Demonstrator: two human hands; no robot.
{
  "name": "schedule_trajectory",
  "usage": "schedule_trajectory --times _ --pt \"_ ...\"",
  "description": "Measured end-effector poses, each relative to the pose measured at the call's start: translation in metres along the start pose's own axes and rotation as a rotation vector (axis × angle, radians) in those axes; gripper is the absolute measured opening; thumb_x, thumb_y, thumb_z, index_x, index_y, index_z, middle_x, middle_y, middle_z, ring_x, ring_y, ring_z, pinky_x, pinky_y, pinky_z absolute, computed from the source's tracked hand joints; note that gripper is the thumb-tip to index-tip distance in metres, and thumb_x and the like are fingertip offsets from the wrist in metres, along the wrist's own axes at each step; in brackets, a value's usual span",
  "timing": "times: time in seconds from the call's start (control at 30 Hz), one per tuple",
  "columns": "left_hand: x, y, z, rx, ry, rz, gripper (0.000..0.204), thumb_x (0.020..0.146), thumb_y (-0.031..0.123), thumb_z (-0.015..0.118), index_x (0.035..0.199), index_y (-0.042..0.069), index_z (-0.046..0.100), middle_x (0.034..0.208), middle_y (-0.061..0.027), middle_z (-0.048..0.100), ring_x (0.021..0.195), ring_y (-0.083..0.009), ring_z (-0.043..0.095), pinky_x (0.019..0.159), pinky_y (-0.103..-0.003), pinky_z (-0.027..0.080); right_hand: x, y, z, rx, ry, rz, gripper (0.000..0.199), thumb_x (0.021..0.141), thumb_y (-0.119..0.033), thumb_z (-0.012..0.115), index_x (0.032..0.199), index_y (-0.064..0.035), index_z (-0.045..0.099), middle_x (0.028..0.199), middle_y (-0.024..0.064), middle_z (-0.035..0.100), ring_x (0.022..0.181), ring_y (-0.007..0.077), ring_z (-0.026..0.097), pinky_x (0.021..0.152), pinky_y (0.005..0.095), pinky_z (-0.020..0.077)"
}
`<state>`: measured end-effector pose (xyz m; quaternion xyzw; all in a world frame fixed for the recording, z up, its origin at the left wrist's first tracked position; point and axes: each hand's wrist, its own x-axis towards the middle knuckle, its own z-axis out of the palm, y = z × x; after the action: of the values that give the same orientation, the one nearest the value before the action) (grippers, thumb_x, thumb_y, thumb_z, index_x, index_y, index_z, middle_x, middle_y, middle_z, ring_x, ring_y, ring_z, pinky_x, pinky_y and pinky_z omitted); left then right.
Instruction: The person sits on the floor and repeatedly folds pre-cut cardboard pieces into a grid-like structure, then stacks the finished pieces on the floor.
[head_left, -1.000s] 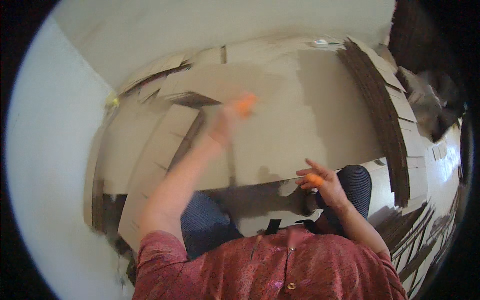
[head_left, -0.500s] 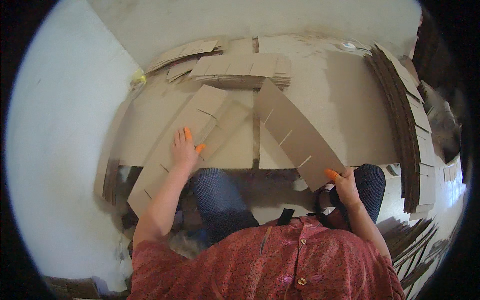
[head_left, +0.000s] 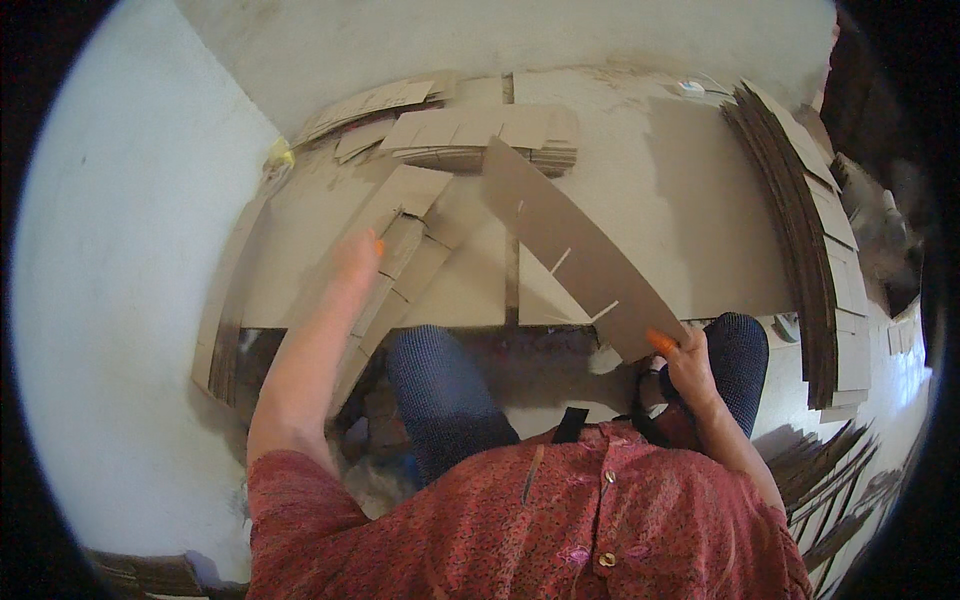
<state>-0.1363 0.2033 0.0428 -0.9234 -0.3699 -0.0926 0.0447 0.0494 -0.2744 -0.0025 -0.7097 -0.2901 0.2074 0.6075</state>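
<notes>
My right hand [head_left: 690, 365], an orange cover on its thumb, grips the lower end of a long brown cardboard strip [head_left: 575, 255]. Short slots are cut into that strip's left edge, and it slants up to the left, its far end in front of the stack behind. On the left, my left hand [head_left: 359, 252] is at several slotted cardboard pieces [head_left: 415, 185] that lie slanted and partly overlapping. Motion blurs this hand, and its fingers are mostly hidden apart from an orange-covered tip, so its hold is unclear.
A stack of slotted cardboard strips [head_left: 470, 128] lies at the back of the low board [head_left: 590, 100], more strips [head_left: 365, 108] to its left. Tall cardboard stacks stand at the right [head_left: 840, 270] and against the left wall [head_left: 225, 310]. My knees [head_left: 435, 375] are at the board's front edge.
My left hand has moved up and slightly left, and the pieces beneath it have shifted, showing more slotted strips. The strip in my right hand has swung a little left and up.
</notes>
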Motion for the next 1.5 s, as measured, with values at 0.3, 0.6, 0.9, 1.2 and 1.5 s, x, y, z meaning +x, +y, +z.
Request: schedule_trajectory --times 0.3,0.6,0.9,1.2,1.5 --pt "-0.041 0.132 -0.064 -0.622 -0.33 0.315 0.035 0.088 0.023 0.063 0.109 -0.004 0.056 0.079 -0.0181 0.064 0.067 -0.0276 0.061 0.063 -0.044 0.048 0.01 -0.047 0.014 0.026 0.119 -0.238 0.02 0.088 -0.004 0.06 0.104 0.0062 0.064 0.087 0.0041 0.068 0.078 0.0106 0.056 0.069 0.0266 0.0468" --pt "-0.1 0.235 -0.079 -0.867 -0.647 0.649 0.032 0.089 0.017 0.063 0.114 -0.002 0.057 0.077 -0.005 0.058 0.067 -0.0098 0.048 0.061 -0.027 0.045 0.012 -0.05 -0.018 -0.34 0.033 -0.055 0.019 0.088 -0.003 0.058 0.104 0.0054 0.064 0.082 0.009 0.068 0.076 0.0094 0.055 0.067 0.0276 0.0464" --pt "-0.036 0.164 -0.044 -0.217 -0.073 0.37 0.07 0.086 0.045 0.063 0.134 -0.002 0.043 0.137 -0.0224 0.045 0.124 -0.0343 0.046 0.099 -0.042 0.042 0.01 -0.051 -0.021 -0.425 0.204 -0.308 0.044 0.084 -0.021 0.07 0.118 0.0033 0.057 0.105 0.025 0.065 0.095 0.0377 0.065 0.081 0.0363 0.0501" --pt "0.012 0.012 0.018 -0.065 -0.104 -0.081 0.033 0.091 0.029 0.054 0.102 -0.002 0.058 0.101 -0.0225 0.061 0.095 -0.0373 0.059 0.08 -0.047 0.047 0.076 -0.103 0.017 -0.93 -0.153 -0.26 0.028 0.087 -0.017 0.059 0.111 -0.0026 0.061 0.083 0.0268 0.062 0.082 0.0436 0.06 0.072 0.0467 0.0484" --pt "0.023 0.058 -0.046 -0.206 -0.233 0.093 0.03 0.086 0.033 0.062 0.089 0.004 0.066 0.077 -0.0176 0.064 0.069 -0.0293 0.06 0.064 -0.041 0.046 0.057 -0.076 0.005 -0.736 -0.056 -0.413 0.022 0.079 -0.005 0.054 0.1 -0.0022 0.06 0.077 0.0229 0.062 0.07 0.0426 0.061 0.063 0.0482 0.0485"
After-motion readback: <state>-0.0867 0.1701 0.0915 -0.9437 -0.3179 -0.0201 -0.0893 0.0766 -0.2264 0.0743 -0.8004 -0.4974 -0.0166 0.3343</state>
